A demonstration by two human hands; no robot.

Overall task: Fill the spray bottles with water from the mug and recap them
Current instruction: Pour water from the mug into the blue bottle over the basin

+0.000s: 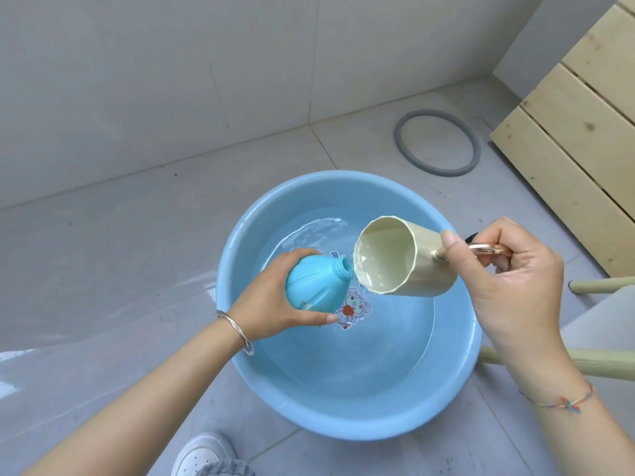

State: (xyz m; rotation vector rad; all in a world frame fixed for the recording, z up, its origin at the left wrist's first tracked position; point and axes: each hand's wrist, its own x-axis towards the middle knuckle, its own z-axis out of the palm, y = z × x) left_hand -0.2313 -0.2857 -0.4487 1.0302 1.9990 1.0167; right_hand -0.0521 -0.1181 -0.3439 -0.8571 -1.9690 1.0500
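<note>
Over basin (240,355): left hand (271,297) grips uncapped spray bottle (316,286), neck tilted up-right. Right hand (508,280) holds mug (395,259) handle; mug lies near-horizontal, mouth left, lip apparently touching the neck.

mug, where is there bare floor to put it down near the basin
Bare floor for the mug lies left of the blue basin, out to the wall, and behind it, between the rim and the grey ring. Right of the basin is crowded: pale wooden legs and slatted boards.
</note>
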